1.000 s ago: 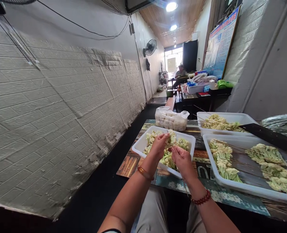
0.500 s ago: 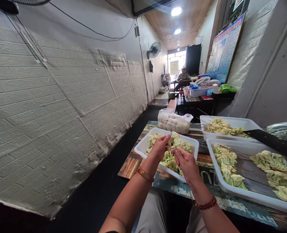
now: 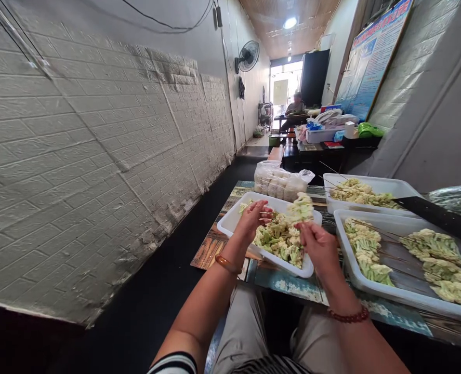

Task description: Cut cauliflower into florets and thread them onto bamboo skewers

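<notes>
R hand (image 3: 319, 245), fingers pinched, is now carrying cauliflower (image 3: 302, 208) alone, ctr-right, so L hand (image 3: 255, 217) is hanging half-curled, empty, over tub (image 3: 230, 221).

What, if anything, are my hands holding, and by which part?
The right hand pinches cauliflower at its lower end; the exact contact is hidden. The left hand is open and appears empty.

- Tabletop (image 3: 207, 253) patterned like worn planks, brown left of the small tub (image 3: 227, 224), chipped blue-green in front of it
- Small tub itself, white plastic, set flat
- Clear bag (image 3: 280, 183) of pale, rounded pieces, just behind the small tub
- Large tub (image 3: 402, 294), right of the small tub
- Rear tub (image 3: 392, 188), right of the small tub and farther back
</notes>
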`<state>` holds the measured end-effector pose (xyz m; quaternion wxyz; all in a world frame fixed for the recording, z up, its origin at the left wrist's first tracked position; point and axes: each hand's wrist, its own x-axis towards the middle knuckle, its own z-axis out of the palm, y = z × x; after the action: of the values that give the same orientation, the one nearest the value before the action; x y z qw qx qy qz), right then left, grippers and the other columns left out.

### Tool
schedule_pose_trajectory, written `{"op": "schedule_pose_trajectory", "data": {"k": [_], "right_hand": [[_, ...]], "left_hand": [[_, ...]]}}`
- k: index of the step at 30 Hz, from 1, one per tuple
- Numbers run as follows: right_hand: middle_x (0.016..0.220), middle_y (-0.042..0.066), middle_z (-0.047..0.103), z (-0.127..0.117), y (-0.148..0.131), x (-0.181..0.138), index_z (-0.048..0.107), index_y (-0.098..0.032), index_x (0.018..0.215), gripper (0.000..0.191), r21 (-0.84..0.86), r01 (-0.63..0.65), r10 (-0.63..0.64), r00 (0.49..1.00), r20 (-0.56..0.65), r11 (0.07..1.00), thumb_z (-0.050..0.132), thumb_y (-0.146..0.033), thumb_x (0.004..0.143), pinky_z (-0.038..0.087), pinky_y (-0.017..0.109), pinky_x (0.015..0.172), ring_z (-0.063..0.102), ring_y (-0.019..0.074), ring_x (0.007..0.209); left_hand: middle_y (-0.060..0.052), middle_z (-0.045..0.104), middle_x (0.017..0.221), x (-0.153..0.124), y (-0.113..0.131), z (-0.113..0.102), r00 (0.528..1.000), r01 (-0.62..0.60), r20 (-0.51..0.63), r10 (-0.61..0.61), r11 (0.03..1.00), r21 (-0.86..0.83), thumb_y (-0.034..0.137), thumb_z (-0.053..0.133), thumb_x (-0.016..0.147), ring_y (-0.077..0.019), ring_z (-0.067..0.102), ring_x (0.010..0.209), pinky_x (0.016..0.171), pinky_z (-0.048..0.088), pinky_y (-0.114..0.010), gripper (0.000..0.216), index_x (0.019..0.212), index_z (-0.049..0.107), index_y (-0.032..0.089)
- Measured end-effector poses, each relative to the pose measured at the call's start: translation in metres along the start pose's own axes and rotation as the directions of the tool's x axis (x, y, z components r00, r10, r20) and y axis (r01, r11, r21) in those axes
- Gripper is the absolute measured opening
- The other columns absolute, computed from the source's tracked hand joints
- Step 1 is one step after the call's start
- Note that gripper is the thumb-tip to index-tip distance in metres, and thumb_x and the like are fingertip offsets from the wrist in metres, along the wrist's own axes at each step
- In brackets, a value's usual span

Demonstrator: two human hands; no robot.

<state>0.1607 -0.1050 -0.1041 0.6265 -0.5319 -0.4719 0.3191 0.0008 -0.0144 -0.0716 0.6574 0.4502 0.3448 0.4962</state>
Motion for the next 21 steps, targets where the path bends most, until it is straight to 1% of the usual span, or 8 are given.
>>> {"op": "schedule_pose_trajectory", "data": {"k": [3, 5, 7, 9, 12, 15, 18, 21], "right_hand": [[0.053, -0.006, 0.041, -0.008, -0.005, 0.003, 0.068, -0.016, 0.087, 0.039, 0.099, -0.011, 0.018, 0.997, -0.075, 0.995, 0.059, -0.053, 0.08, 0.024, 0.025, 0.045, 0.032, 0.0096, 0.048], [0.053, -0.006, 0.037, -0.007, -0.006, 0.003, 0.068, -0.015, 0.086, 0.038, 0.152, -0.016, 0.029, 0.996, -0.081, 0.988, 0.061, -0.052, 0.08, 0.021, 0.024, 0.044, 0.03, 0.0088, 0.048], [0.053, -0.007, 0.034, -0.003, -0.003, 0.003, 0.067, -0.015, 0.084, 0.036, 0.201, -0.019, 0.037, 0.996, -0.085, 0.979, 0.062, -0.051, 0.08, 0.019, 0.023, 0.043, 0.028, 0.008, 0.048], [0.053, -0.007, 0.034, 0.002, 0.002, 0.003, 0.067, -0.016, 0.084, 0.034, 0.245, -0.033, 0.054, 0.995, -0.079, 0.969, 0.064, -0.05, 0.079, 0.017, 0.023, 0.042, 0.027, 0.0079, 0.047], [0.053, -0.006, 0.036, 0.008, 0.012, 0.003, 0.067, -0.018, 0.081, 0.033, 0.225, -0.069, 0.083, 0.995, -0.052, 0.972, 0.066, -0.051, 0.076, 0.017, 0.024, 0.041, 0.027, 0.009, 0.047], [0.053, -0.005, 0.038, 0.01, 0.017, 0.003, 0.066, -0.019, 0.078, 0.032, 0.212, -0.075, 0.089, 0.994, -0.057, 0.974, 0.066, -0.051, 0.076, 0.018, 0.025, 0.042, 0.029, 0.0099, 0.048], [0.054, -0.006, 0.037, 0.008, 0.015, 0.003, 0.066, -0.019, 0.082, 0.031, 0.3, -0.069, 0.1, 0.991, -0.089, 0.952, 0.066, -0.05, 0.077, 0.016, 0.023, 0.041, 0.028, 0.0089, 0.049], [0.055, -0.006, 0.037, 0.006, 0.009, 0.002, 0.066, -0.017, 0.083, 0.031, 0.359, -0.067, 0.111, 0.989, -0.101, 0.931, 0.066, -0.047, 0.078, 0.015, 0.023, 0.041, 0.028, 0.0078, 0.049]], "left_hand": [[-0.004, 0.062, 0.074, 0.004, -0.009, -0.013, 0.999, 0.012, -0.036, -0.01, 0.998, 0.063, 0.049, 0.07, 0.068, -0.0098, 0.057, 0.059, 0.058, 0.045, -0.024, 0.043, 0.09, 0.062, 0.013], [-0.003, 0.062, 0.072, 0.007, -0.015, -0.018, 1.0, 0.008, -0.01, -0.006, 0.99, 0.142, 0.046, 0.069, 0.07, -0.0094, 0.057, 0.059, 0.058, 0.044, -0.023, 0.038, 0.088, 0.063, 0.013], [-0.002, 0.063, 0.071, 0.011, -0.018, -0.023, 0.999, -0.025, 0.025, 0.02, 0.972, 0.233, 0.042, 0.067, 0.073, -0.0091, 0.057, 0.059, 0.058, 0.043, -0.022, 0.031, 0.086, 0.063, 0.014], [-0.001, 0.063, 0.069, 0.017, -0.02, -0.028, 0.997, -0.072, 0.045, 0.06, 0.94, 0.335, 0.035, 0.064, 0.076, -0.0088, 0.056, 0.058, 0.059, 0.042, -0.022, 0.023, 0.085, 0.063, 0.014], [0.0, 0.064, 0.067, 0.025, -0.023, -0.035, 0.991, -0.136, 0.071, 0.116, 0.864, 0.484, 0.024, 0.059, 0.076, -0.0096, 0.056, 0.059, 0.06, 0.043, -0.022, 0.014, 0.085, 0.064, 0.015], [0.0, 0.064, 0.065, 0.029, -0.029, -0.041, 0.986, -0.163, 0.114, 0.12, 0.808, 0.566, 0.017, 0.054, 0.075, -0.0107, 0.057, 0.058, 0.06, 0.044, -0.023, 0.015, 0.087, 0.063, 0.015], [0.0, 0.064, 0.061, 0.03, -0.033, -0.044, 0.988, -0.148, 0.119, 0.095, 0.788, 0.598, 0.013, 0.049, 0.075, -0.0111, 0.057, 0.055, 0.058, 0.044, -0.022, 0.02, 0.09, 0.062, 0.015], [0.0, 0.063, 0.056, 0.027, -0.035, -0.044, 0.984, -0.175, 0.151, 0.097, 0.704, 0.688, 0.015, 0.05, 0.075, -0.0114, 0.056, 0.053, 0.055, 0.041, -0.021, 0.017, 0.085, 0.064, 0.016]]}}
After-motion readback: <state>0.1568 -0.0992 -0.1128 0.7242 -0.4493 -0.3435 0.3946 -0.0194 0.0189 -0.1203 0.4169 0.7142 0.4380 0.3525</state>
